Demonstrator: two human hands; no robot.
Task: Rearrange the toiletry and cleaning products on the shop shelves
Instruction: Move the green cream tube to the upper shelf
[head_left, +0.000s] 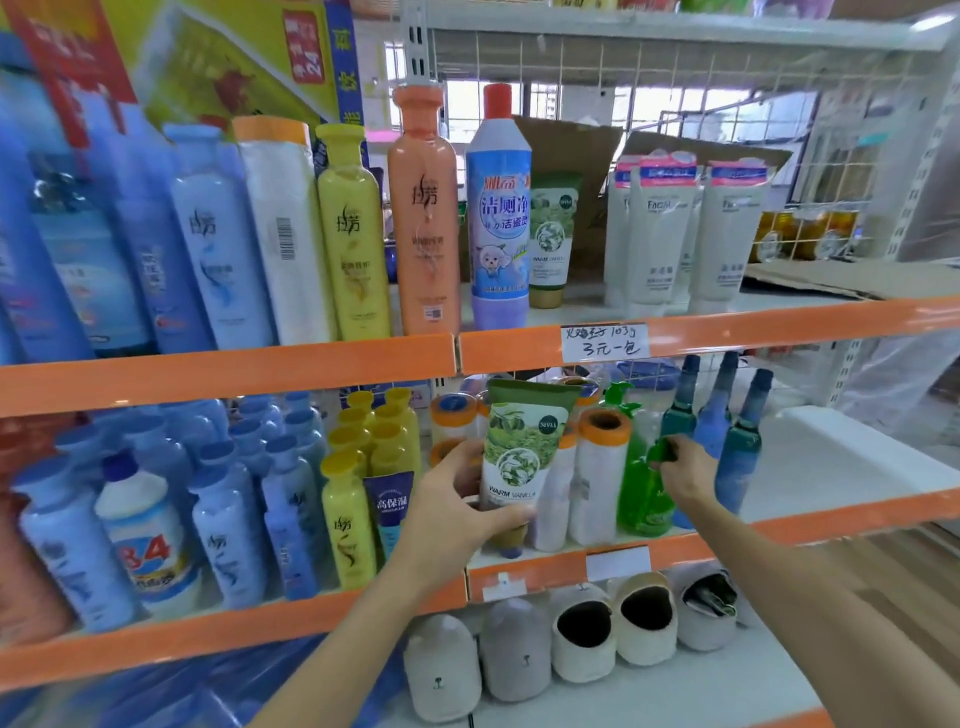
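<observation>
Middle shelf (857, 512) right end bare; left fingers (511, 514) clamp olive tube (524, 447), right fingers (670, 452) grip green bottle (641, 493).

On the middle shelf (831, 519), the left hand (452, 512) holds a tube (519, 457) before capped rolls (597, 478); right of these, the right hand (685, 473) touches a pump bottle (641, 493). Slippers (582, 639) lie below.

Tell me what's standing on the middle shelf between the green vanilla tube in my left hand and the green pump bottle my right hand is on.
In the head view, white bottles with orange caps stand between the tube and the green pump bottle.
</observation>
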